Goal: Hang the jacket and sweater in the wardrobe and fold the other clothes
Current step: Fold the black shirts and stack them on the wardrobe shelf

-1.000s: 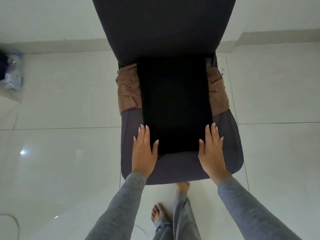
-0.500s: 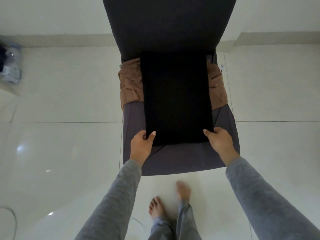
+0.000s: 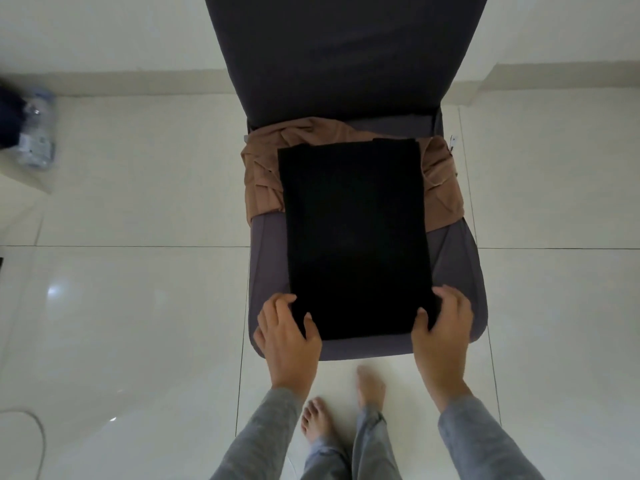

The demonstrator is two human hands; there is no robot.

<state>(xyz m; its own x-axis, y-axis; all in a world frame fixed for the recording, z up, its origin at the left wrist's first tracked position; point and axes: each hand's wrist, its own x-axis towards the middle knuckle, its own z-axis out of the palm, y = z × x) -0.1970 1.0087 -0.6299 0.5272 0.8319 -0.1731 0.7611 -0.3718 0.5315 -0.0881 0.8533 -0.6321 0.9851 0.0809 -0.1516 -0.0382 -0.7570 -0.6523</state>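
Looking down over a pale floor [image 3: 138, 202] onto a dark chair [image 3: 346, 64]. Bearing on the seat a black garment [image 3: 356, 237], folded into a long flat rectangle, far end lying over a crumpled brown garment [image 3: 263, 181] by the backrest, near end close to the seat's front edge. Pinching both near corners: left hand [image 3: 287, 341] with thumb on top and fingers curled at the side edge, right hand [image 3: 443, 337] likewise at the other corner. Probably readying to bring the near end over toward the far end. Risking a skewed fold by carrying one corner further than the other, leaving edges unmatched. Risking also a dragged and further rumpled brown garment, through lifting the black layer resting on it. Risking a slide off the seat's front by pulling nearward instead of up and over. Showing no readable writing: only a small white tag [image 3: 453, 142] at the seat's far right corner, too small to read, and no brand visible anywhere.
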